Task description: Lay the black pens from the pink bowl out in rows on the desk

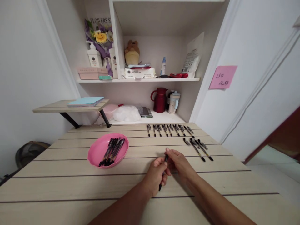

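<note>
I see left hand (153, 176) curled around a black-tipped pen (166, 158); right hand (180, 164) pinching its upper end; pen held over slatted tabletop (70, 185); bare planks (137, 164) separate it from scalloped pink bowl (95, 152)'s rim.

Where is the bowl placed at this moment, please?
In the head view, the bowl is on the table, left of the left hand, with pens inside.
</note>
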Demonstrator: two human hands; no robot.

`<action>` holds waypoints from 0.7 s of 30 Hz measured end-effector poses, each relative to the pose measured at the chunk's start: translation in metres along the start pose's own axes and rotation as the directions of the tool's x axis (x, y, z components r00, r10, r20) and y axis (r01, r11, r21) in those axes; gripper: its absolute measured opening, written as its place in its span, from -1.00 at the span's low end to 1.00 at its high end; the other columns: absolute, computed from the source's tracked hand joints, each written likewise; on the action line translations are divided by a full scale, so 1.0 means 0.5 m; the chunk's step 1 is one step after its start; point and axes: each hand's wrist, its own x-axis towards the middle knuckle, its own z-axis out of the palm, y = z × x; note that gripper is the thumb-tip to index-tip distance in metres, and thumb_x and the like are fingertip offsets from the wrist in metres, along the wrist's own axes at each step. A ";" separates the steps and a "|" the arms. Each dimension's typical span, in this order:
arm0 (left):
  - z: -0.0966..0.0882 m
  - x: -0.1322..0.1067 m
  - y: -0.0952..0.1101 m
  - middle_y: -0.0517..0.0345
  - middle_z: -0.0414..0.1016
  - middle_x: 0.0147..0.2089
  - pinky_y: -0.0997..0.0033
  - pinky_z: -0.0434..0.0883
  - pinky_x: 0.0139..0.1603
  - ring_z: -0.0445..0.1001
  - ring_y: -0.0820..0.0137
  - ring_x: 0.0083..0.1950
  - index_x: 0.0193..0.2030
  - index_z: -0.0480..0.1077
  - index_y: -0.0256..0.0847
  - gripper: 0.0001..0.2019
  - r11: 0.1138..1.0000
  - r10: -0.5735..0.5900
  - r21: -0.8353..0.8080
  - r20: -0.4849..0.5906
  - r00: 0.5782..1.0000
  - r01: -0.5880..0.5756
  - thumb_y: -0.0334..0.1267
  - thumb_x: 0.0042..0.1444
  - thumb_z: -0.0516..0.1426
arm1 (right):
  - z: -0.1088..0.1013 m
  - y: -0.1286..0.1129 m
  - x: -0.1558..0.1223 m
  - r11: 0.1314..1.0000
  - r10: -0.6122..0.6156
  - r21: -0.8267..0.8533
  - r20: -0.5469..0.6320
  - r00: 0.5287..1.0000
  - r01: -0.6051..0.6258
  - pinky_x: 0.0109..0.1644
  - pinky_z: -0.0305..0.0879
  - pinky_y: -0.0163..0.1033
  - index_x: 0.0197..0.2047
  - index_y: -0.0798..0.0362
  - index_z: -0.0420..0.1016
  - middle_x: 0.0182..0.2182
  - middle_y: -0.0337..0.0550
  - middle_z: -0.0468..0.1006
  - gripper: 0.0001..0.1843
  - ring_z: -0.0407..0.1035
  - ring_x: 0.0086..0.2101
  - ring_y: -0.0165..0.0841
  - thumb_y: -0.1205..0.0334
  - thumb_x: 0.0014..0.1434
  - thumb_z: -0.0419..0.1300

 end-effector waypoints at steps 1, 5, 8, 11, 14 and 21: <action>0.000 0.000 -0.001 0.35 0.26 -0.60 0.60 -0.13 -0.74 -0.01 0.69 -0.77 -0.24 0.22 -0.21 -0.72 1.000 0.004 -0.001 -0.011 1.000 -0.004 -0.07 -0.02 0.07 | 0.009 0.006 -0.003 0.999 0.003 0.049 0.003 1.000 -0.003 -0.71 -0.05 -0.39 -0.51 0.07 0.26 -0.77 -0.36 0.29 -0.56 0.11 -0.79 -0.51 -0.18 -0.08 0.18; 0.001 -0.002 -0.003 0.35 0.26 -0.60 0.62 -0.12 -0.75 -0.01 0.70 -0.77 -0.25 0.21 -0.22 -0.69 1.000 0.016 -0.009 -0.022 1.000 -0.016 -0.02 -0.01 0.06 | 0.017 0.016 -0.006 0.983 -0.025 0.181 -0.010 1.000 0.026 -0.75 -0.04 -0.39 -0.52 0.05 0.22 -0.77 -0.39 0.27 -0.55 0.11 -0.81 -0.50 -0.19 -0.08 0.17; 0.001 -0.003 -0.003 0.35 0.24 -0.60 0.62 -0.12 -0.75 0.00 0.70 -0.77 -0.25 0.22 -0.22 -0.68 1.000 0.016 -0.011 -0.015 1.000 -0.016 0.00 0.00 0.05 | 0.012 0.018 -0.008 0.975 -0.069 0.210 -0.039 0.997 0.076 -0.72 0.01 -0.39 -0.54 0.06 0.22 -0.72 -0.35 0.32 -0.54 0.16 -0.78 -0.52 -0.19 -0.05 0.15; 0.002 -0.002 -0.004 0.36 0.24 -0.60 0.63 -0.12 -0.76 0.01 0.70 -0.77 -0.26 0.21 -0.22 -0.68 1.000 0.017 -0.001 -0.008 1.000 -0.017 0.00 0.00 0.06 | 0.012 0.022 -0.010 0.977 -0.071 0.202 0.000 0.997 0.070 -0.73 -0.01 -0.38 -0.55 0.06 0.21 -0.75 -0.37 0.29 -0.56 0.14 -0.80 -0.51 -0.16 -0.03 0.15; 0.003 -0.001 -0.006 0.37 0.24 -0.61 0.62 -0.12 -0.77 0.00 0.70 -0.78 -0.29 0.20 -0.21 -0.70 1.000 0.026 0.017 -0.021 0.999 -0.025 -0.01 0.00 0.06 | 0.014 0.021 -0.011 0.978 -0.059 0.198 -0.008 0.998 0.060 -0.77 -0.07 -0.39 -0.56 0.06 0.21 -0.79 -0.42 0.22 -0.59 0.08 -0.84 -0.52 -0.09 -0.06 0.21; 0.002 0.002 -0.007 0.36 0.24 -0.64 0.62 -0.14 -0.78 -0.02 0.68 -0.80 -0.25 0.23 -0.22 -0.67 1.000 0.003 0.014 -0.014 1.000 -0.003 0.02 0.01 0.03 | 0.017 0.006 -0.015 0.948 -0.044 0.316 0.008 0.999 0.039 -0.73 0.11 -0.37 -0.27 0.08 0.38 -0.56 -0.26 0.44 -0.57 0.20 -0.72 -0.50 -0.12 -0.04 0.18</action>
